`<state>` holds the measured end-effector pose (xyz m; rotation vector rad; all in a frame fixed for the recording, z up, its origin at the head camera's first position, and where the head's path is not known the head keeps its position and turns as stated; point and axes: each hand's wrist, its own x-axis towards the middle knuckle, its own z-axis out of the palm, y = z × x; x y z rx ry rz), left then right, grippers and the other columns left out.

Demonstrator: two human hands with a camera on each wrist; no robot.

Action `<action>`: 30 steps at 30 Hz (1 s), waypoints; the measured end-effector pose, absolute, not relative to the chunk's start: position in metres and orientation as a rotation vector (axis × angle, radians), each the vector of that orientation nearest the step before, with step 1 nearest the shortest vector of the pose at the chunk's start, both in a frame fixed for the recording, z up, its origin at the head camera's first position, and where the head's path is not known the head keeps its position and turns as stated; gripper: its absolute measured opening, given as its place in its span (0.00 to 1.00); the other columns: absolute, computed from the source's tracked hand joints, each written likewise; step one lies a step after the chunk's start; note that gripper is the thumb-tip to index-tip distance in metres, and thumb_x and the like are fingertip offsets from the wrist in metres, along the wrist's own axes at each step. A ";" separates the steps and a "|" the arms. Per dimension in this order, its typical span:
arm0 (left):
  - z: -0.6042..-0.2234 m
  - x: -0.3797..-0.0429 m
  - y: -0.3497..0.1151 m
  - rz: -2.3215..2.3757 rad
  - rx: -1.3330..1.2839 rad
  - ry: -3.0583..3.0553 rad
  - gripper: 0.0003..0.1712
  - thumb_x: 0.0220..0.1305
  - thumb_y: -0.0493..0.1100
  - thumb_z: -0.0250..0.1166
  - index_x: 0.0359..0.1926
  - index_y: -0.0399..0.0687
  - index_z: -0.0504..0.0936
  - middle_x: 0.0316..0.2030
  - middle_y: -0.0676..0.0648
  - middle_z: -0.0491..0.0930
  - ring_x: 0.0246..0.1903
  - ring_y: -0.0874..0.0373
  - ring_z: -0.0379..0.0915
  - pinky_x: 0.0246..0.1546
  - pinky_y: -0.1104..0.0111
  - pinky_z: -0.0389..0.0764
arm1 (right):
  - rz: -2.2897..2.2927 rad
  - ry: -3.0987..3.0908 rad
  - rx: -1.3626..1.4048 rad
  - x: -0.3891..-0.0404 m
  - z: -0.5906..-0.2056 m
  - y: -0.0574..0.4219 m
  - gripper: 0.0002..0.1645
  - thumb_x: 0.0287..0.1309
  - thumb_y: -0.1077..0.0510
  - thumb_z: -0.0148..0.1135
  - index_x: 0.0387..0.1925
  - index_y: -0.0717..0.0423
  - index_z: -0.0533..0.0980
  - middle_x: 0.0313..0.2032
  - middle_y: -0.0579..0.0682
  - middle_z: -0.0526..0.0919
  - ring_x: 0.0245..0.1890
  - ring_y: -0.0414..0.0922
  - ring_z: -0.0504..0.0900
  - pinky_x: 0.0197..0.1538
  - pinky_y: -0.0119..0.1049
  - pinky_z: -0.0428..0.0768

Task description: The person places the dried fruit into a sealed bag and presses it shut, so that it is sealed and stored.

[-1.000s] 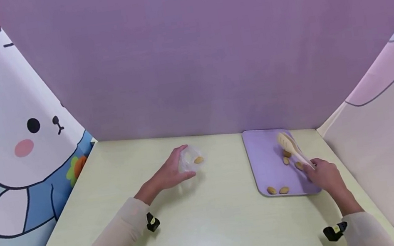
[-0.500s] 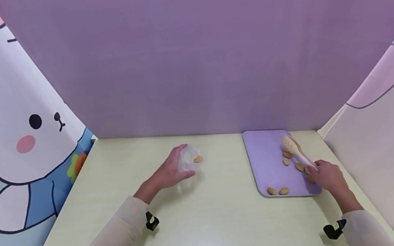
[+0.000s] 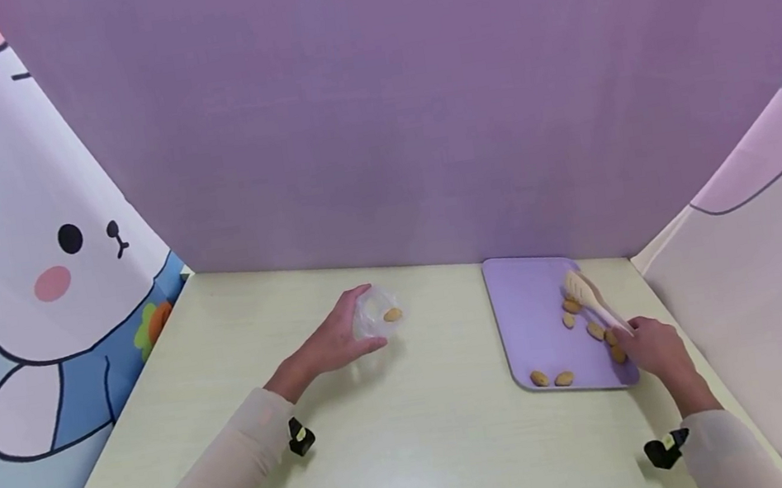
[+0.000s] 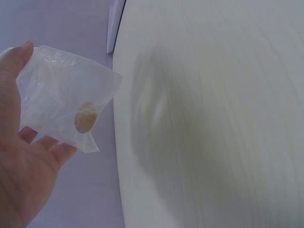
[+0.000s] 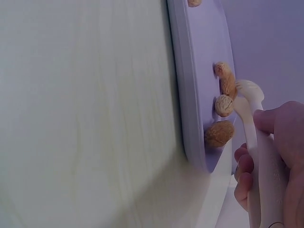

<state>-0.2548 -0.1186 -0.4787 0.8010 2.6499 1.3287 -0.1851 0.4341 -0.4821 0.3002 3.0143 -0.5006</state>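
Purple tray [image 3: 520,284], flat on the pale table [image 3: 406,459], right of centre, its far edge near the purple wall [image 3: 417,107]. Seven nuts [image 3: 569,321] are visible on it in the head view: two near the close edge, towards the left corner, and five strung along the right side.

Right hand [image 3: 653,346]: holds pale tongs [image 3: 586,296] over the tray's right side, thumb on one arm and fingers curled about the other. In the right wrist view the tong tips stand slightly apart, near the nuts; whether they touch any cannot be told.

Left hand [image 3: 339,336]: holds a clear plastic bag [image 4: 54,85] between thumb and fingers, thumb at the upper edge, fingers beneath. One nut [image 4: 86,121] lies in the bag's lower corner. Bag and hand are left of the tray and well apart from it.

Both sleeves [image 3: 231,471] are light; a black device [image 3: 301,437] shows at each cuff.
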 end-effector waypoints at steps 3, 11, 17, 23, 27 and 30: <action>-0.478 -0.255 -0.119 1.322 0.798 2.654 0.57 0.58 0.53 0.75 0.79 0.47 0.51 0.70 0.39 0.63 0.58 0.47 0.70 0.59 0.49 0.77 | -0.509 3.012 0.305 -0.186 -0.484 0.435 0.36 0.74 0.42 0.46 0.56 0.74 0.73 0.34 0.64 0.83 0.31 0.55 0.78 0.27 0.40 0.70; -0.476 -0.257 -0.120 1.324 0.798 2.656 0.57 0.58 0.53 0.75 0.79 0.48 0.51 0.71 0.40 0.63 0.59 0.46 0.70 0.60 0.47 0.76 | -0.465 3.030 0.295 -0.189 -0.488 0.437 0.35 0.74 0.44 0.44 0.55 0.75 0.73 0.36 0.67 0.83 0.33 0.58 0.78 0.29 0.42 0.72; -0.478 -0.257 -0.121 1.329 0.797 2.648 0.57 0.57 0.52 0.76 0.79 0.48 0.51 0.70 0.40 0.63 0.58 0.46 0.70 0.60 0.48 0.76 | -0.469 3.029 0.307 -0.190 -0.489 0.436 0.33 0.73 0.45 0.45 0.52 0.74 0.75 0.34 0.66 0.83 0.33 0.58 0.78 0.29 0.41 0.72; -0.478 -0.258 -0.120 1.333 0.804 2.646 0.57 0.57 0.52 0.76 0.79 0.47 0.52 0.69 0.40 0.64 0.57 0.47 0.70 0.58 0.49 0.76 | -0.483 3.025 0.340 -0.190 -0.491 0.438 0.33 0.73 0.44 0.46 0.52 0.73 0.76 0.31 0.61 0.83 0.32 0.56 0.78 0.28 0.39 0.70; -0.478 -0.258 -0.119 1.338 0.800 2.645 0.57 0.57 0.51 0.76 0.79 0.47 0.52 0.69 0.41 0.64 0.56 0.47 0.71 0.58 0.50 0.77 | -0.492 3.041 0.341 -0.190 -0.491 0.438 0.32 0.73 0.45 0.46 0.51 0.73 0.76 0.30 0.60 0.83 0.31 0.55 0.78 0.28 0.40 0.70; -0.478 -0.258 -0.119 1.345 0.800 2.640 0.57 0.57 0.51 0.76 0.78 0.47 0.52 0.69 0.41 0.64 0.57 0.47 0.71 0.59 0.50 0.76 | -0.495 3.060 0.339 -0.189 -0.490 0.436 0.32 0.73 0.45 0.46 0.52 0.73 0.76 0.30 0.60 0.83 0.31 0.55 0.78 0.28 0.40 0.71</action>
